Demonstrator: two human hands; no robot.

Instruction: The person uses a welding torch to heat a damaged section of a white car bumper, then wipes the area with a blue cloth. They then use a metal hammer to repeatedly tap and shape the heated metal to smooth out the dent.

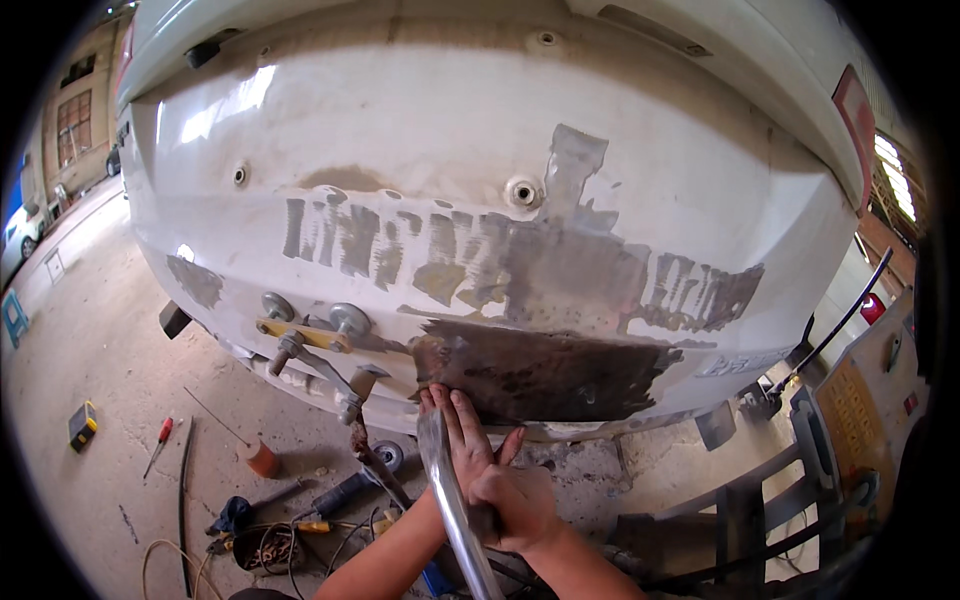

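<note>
A white car's rear panel (400, 110) fills the view ahead, with scraped grey patches (580, 260) and a dark bare-metal patch (560, 375) low in the middle. My left hand (462, 430) lies with fingers stretched against the patch's lower left edge. A shiny metal bar (455, 500) slants across that hand and wrist toward the lower edge. Beside it my right hand (515, 500) is closed in a fist; a dark part shows under its fingers, and I cannot make out what it holds. Left of the patch, a bolted metal fixture (305, 330) sits against the panel.
On the floor at left lie a yellow-black tape measure (83, 425), a red screwdriver (159, 445) and a thin rod (187, 505). An angle grinder (345, 492) and a container of small parts (268, 547) lie among cables below. A machine with a panel (855, 400) stands at right.
</note>
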